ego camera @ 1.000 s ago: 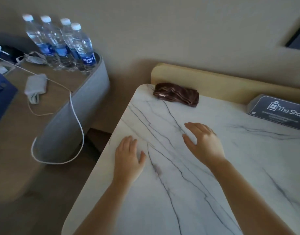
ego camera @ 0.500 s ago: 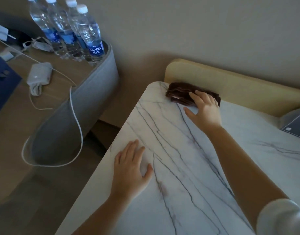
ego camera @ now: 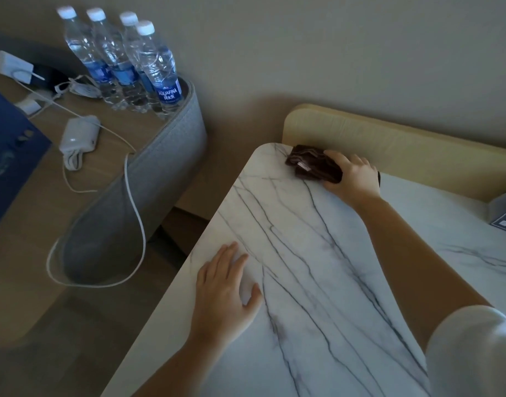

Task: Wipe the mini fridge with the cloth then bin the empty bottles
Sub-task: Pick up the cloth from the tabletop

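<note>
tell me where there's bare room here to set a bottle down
Widest free patch: the marble top between the left hand near its left edge and the right hand gripping the cloth at the far corner. Also bare right of that forearm, up to the grey box. The side table is crowded with bottles, charger and cables.

Taken from one wide-angle lens worn on a person's head, facing forward and tilted steeply down. Close above a marble top [ego camera: 317, 282], spread across the lower right. Near enough for both forearms to enter from the bottom edge: left hand [ego camera: 226, 287] flat and low in the middle, right hand [ego camera: 353, 179] farther out, gripping a brown cloth [ego camera: 314, 166] by the top's far corner. Beyond, a plain wall [ego camera: 331, 53]; off to the left, a wooden desk [ego camera: 108, 164] with water bottles [ego camera: 125, 61] at the upper corner.
</note>
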Demonstrator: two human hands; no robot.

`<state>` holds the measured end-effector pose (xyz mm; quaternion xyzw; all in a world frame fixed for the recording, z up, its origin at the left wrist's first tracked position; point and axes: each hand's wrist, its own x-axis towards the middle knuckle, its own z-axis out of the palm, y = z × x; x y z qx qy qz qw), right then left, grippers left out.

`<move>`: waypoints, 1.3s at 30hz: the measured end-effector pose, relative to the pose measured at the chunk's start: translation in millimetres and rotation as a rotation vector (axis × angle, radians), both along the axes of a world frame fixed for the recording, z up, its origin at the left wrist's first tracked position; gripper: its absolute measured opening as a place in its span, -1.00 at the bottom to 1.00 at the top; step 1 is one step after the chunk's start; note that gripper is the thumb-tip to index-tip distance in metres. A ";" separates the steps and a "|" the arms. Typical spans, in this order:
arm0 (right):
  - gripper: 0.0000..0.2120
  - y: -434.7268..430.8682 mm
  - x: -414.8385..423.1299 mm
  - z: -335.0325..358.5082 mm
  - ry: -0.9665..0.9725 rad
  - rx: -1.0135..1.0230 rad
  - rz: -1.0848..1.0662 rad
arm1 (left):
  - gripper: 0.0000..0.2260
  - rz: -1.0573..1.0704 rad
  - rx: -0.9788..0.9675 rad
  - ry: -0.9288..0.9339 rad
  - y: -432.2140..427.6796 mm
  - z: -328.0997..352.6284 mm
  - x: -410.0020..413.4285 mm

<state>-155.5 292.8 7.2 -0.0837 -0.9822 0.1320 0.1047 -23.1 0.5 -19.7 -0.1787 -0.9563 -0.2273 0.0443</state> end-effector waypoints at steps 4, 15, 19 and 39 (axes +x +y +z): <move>-0.44 -13.3 32.9 -2.0 0.031 -0.042 0.022 | -0.55 0.001 0.006 -0.021 -0.8 -0.6 0.0; -0.43 -74.9 158.2 -0.2 -0.004 -0.064 -0.107 | -0.53 -0.009 0.007 -0.072 -3.4 0.4 3.0; -0.42 -101.5 208.4 3.1 -0.012 -0.097 -0.183 | -0.56 -0.011 0.032 -0.092 -7.4 3.6 23.5; -0.52 -123.3 228.2 13.5 -0.124 -0.422 -0.021 | -0.63 -0.070 0.087 -0.054 -34.3 -3.8 102.5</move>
